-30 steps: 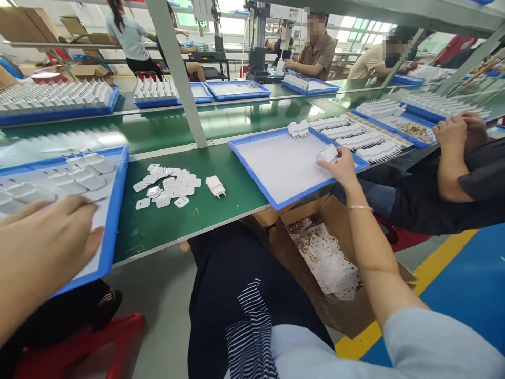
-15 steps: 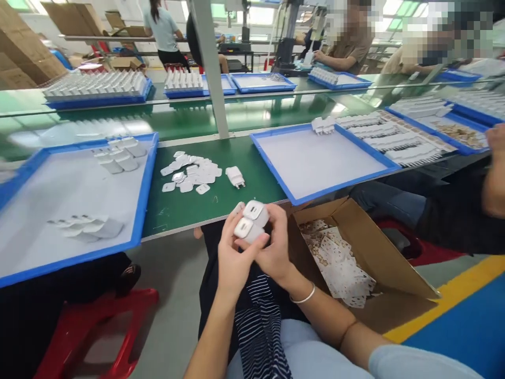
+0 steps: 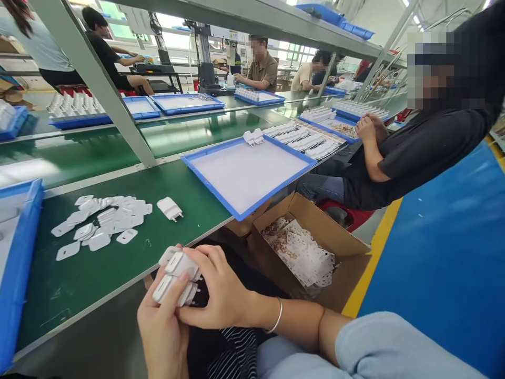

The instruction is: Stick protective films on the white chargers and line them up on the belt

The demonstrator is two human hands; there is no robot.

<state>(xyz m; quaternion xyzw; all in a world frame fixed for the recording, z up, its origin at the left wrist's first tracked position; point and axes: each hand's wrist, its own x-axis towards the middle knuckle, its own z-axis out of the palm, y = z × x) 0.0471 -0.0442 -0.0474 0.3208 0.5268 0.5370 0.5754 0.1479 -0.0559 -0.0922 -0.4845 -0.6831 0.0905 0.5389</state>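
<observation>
Both hands (image 3: 189, 305) around white chargers (image 3: 175, 276), over lap.

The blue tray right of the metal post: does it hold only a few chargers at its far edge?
Yes: the blue tray shows a bare white floor, with only a small cluster of white chargers at its far edge.

A thin silver bangle (image 3: 277, 316) circles the right wrist, and a pale blue sleeve (image 3: 394, 347) covers that arm from the elbow up; dark trousers with white stripes (image 3: 232, 352) cover the lap
</observation>
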